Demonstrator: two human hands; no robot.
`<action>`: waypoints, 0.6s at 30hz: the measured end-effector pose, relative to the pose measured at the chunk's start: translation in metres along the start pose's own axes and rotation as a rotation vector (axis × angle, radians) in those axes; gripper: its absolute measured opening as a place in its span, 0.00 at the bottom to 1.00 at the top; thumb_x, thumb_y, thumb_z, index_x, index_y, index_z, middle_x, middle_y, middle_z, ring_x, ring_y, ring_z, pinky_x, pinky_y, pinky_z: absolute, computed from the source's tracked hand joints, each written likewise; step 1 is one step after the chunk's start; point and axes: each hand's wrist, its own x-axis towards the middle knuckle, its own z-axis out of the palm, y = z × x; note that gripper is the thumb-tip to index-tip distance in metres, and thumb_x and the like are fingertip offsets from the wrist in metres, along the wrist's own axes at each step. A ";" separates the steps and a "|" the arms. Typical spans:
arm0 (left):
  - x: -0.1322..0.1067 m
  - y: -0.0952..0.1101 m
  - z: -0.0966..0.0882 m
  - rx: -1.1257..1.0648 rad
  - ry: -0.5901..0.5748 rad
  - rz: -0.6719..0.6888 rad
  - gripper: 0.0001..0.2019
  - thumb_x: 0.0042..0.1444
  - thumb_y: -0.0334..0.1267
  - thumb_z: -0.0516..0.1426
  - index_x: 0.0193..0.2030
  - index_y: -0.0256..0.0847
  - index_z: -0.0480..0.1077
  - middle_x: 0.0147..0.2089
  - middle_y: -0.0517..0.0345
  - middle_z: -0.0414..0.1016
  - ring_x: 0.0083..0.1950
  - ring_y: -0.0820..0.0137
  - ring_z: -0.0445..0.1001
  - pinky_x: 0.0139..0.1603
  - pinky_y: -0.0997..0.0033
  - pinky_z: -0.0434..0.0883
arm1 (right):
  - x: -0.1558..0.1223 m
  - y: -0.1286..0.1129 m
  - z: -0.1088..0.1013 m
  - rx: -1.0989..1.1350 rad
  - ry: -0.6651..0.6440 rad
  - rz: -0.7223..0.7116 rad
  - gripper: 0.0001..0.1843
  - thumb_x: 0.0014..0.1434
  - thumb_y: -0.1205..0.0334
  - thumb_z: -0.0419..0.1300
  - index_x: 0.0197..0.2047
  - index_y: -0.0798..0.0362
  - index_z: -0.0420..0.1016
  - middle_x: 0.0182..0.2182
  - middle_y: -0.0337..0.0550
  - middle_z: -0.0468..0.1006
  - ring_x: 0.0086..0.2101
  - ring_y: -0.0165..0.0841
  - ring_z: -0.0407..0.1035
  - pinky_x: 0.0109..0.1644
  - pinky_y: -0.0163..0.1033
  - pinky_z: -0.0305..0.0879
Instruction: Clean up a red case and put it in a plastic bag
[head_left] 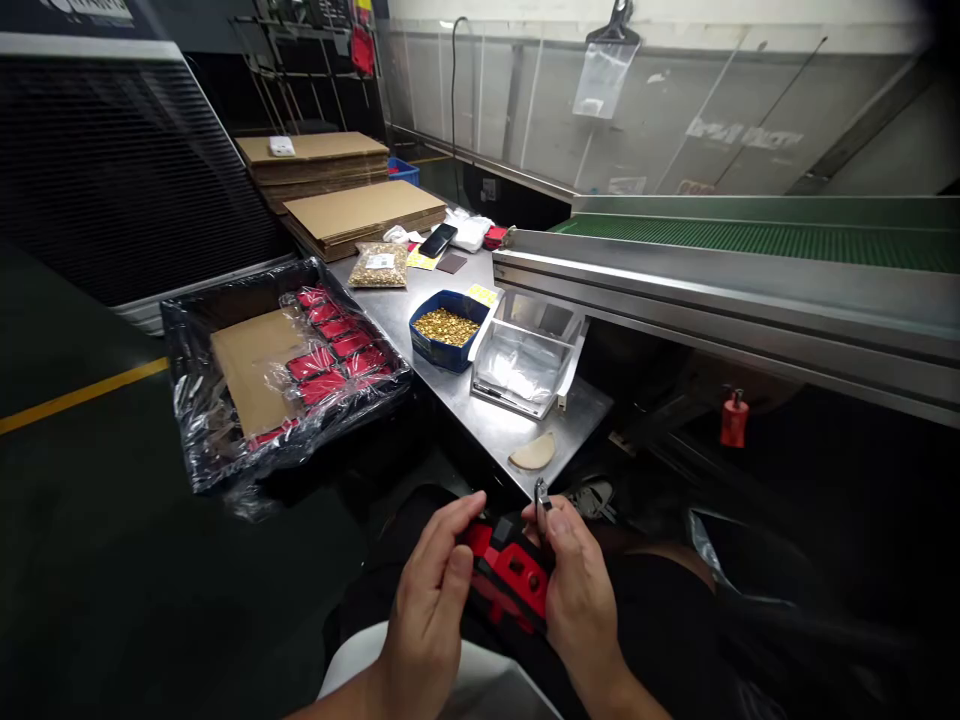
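Observation:
In front of my lap is a red and black plastic housing (pixel 517 575) with small dark round holes in its face. My right hand (pixel 583 590) is closed, its thumb and index finger pinching a small shiny metal tool that looks like nail clippers (pixel 541 494). The lower part of that hand rests against the housing's right side. On the other side, my left hand (pixel 431 590) has its fingers stretched out and its thumb raised, close against the housing; whether it touches is hard to tell. A beige half-round piece (pixel 532 452) lies on the metal table's near end.
A blue bin (pixel 421 348) of brass-coloured small parts stands on the metal table (pixel 469 400), beside a clear-lidded tray (pixel 517 365). Left is a plastic-lined crate (pixel 176 400) with wrapped red pieces. Cardboard sheets (pixel 364 212) are stacked behind. A green conveyor (pixel 750 240) runs along the right.

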 end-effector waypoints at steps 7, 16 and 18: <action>0.000 0.010 -0.002 0.164 -0.109 0.114 0.14 0.69 0.39 0.51 0.58 0.52 0.69 0.57 0.57 0.71 0.57 0.64 0.70 0.59 0.69 0.66 | -0.003 0.000 -0.001 0.000 -0.002 -0.022 0.22 0.64 0.40 0.54 0.37 0.52 0.71 0.28 0.39 0.67 0.28 0.30 0.61 0.30 0.32 0.64; 0.015 0.013 -0.018 0.134 -0.414 0.126 0.27 0.54 0.50 0.66 0.59 0.53 0.66 0.51 0.55 0.70 0.49 0.61 0.71 0.50 0.67 0.69 | 0.010 -0.016 -0.012 0.023 -0.162 -0.035 0.20 0.68 0.44 0.50 0.37 0.53 0.69 0.25 0.38 0.70 0.27 0.30 0.64 0.33 0.33 0.63; 0.015 0.012 -0.020 0.115 -0.379 0.098 0.23 0.54 0.48 0.67 0.55 0.53 0.68 0.49 0.57 0.71 0.47 0.63 0.71 0.49 0.68 0.69 | 0.017 -0.012 -0.017 0.119 -0.113 -0.031 0.20 0.68 0.44 0.49 0.40 0.53 0.68 0.28 0.41 0.75 0.30 0.33 0.69 0.37 0.36 0.67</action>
